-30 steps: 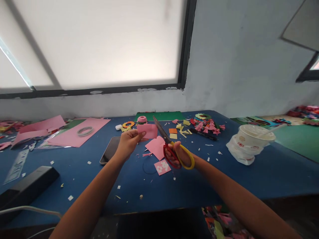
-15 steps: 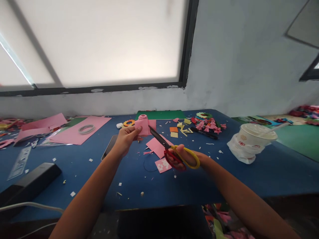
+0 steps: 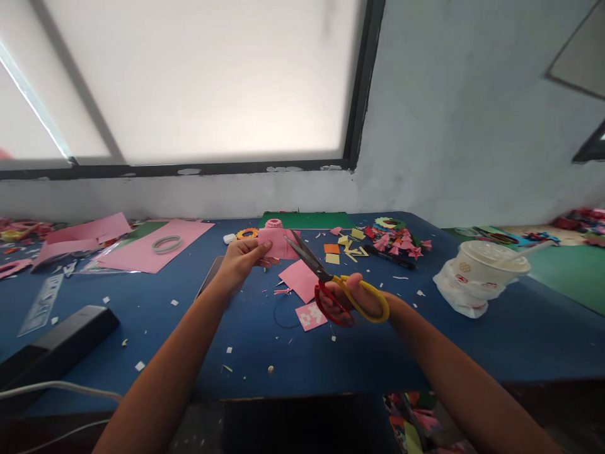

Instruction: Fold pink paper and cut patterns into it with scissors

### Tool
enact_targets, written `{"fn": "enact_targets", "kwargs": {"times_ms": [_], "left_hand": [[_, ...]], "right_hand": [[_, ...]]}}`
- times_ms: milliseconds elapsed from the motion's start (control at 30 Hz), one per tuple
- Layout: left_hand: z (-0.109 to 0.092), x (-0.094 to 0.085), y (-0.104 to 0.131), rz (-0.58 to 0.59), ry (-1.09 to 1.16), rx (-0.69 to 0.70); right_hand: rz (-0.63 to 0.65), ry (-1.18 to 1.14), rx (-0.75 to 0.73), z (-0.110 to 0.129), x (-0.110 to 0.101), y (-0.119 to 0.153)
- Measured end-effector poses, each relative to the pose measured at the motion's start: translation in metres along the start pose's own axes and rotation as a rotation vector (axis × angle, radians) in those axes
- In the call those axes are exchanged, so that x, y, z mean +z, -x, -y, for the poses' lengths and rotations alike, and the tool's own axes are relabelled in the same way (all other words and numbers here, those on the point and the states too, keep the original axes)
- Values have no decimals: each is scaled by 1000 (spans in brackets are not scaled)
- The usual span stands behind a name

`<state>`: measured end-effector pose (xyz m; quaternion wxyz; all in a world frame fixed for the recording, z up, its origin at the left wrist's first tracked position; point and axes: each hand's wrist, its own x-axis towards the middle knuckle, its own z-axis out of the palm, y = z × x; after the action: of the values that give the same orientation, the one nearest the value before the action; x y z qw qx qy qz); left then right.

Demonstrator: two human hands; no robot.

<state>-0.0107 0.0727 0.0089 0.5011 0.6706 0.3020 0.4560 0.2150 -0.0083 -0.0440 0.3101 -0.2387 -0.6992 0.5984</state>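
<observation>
My left hand [image 3: 243,257] pinches a piece of pink paper [image 3: 280,244] between thumb and fingers, above the middle of the table. My right hand [image 3: 347,299] is wrapped in the red and yellow handles of the scissors [image 3: 320,270]. The scissor blades are slightly parted, and their tips lie at the right part of the held paper. Below the blades a pink sheet [image 3: 299,280] rests on the table, with a patterned pink square [image 3: 311,316] nearer to me.
Ahead lies a green sheet [image 3: 307,220]. Paper flowers [image 3: 399,238], a marker [image 3: 390,257] and a lidded cup [image 3: 491,268] stand or lie right. Left are a tape roll [image 3: 167,244], a black box [image 3: 61,337] and a clear ruler [image 3: 41,306]. A phone [image 3: 208,275] is partly behind my left forearm.
The scissor blades have opened a little wider, and my right hand has shifted slightly right. My left hand keeps its pinch on the paper. The whole view has shifted slightly.
</observation>
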Motion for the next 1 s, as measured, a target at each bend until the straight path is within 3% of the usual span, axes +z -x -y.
{"fn": "enact_targets", "kwargs": {"times_ms": [1000], "left_hand": [[-1, -5, 0, 60, -53, 17]], "right_hand": [[7, 84, -32, -3, -5, 5]]}}
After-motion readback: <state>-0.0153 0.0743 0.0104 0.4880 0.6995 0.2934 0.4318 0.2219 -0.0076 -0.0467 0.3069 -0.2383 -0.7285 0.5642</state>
